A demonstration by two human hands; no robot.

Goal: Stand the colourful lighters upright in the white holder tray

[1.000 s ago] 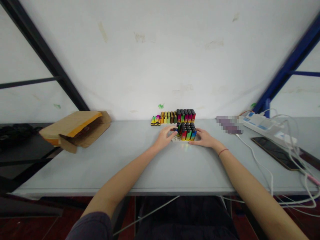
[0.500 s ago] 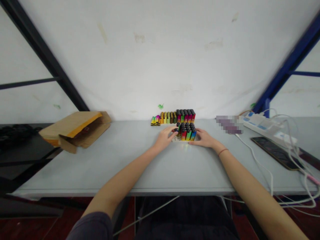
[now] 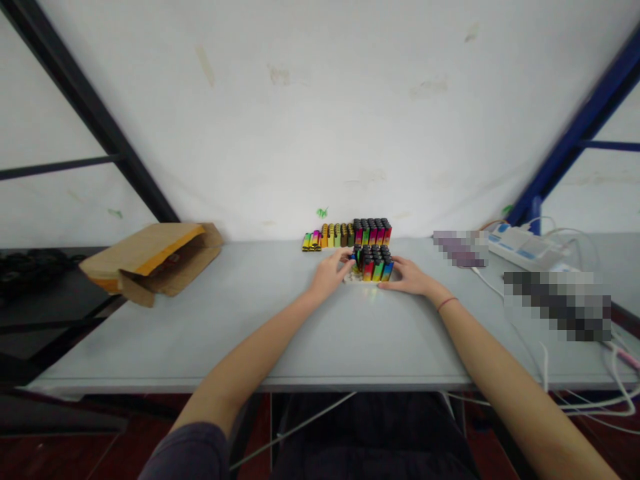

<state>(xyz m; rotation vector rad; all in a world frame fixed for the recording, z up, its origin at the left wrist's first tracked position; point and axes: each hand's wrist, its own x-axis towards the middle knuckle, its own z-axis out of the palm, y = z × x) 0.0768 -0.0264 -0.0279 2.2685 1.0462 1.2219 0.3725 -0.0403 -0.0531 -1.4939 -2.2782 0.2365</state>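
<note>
Evidently: grey table (image 3: 240, 327); on it, front block of lighters (image 3: 378, 268) upright on a pale tray (image 3: 351, 278), between the hands.
Block judged modest in weight but loose, apt to topple if pushed; tray best steadied low by its edges. Pieces likely light, stiff, smooth, slightly slippery: pinch the flat sides below the dark tops. Right hand (image 3: 413, 277): thumb at near corner, fingers parted along right side; firmness of grip cannot be told. Left hand (image 3: 330, 272): thumb and forefinger narrowed at left side, near a small blue patch (image 3: 353, 257); any hold unclear.
</note>
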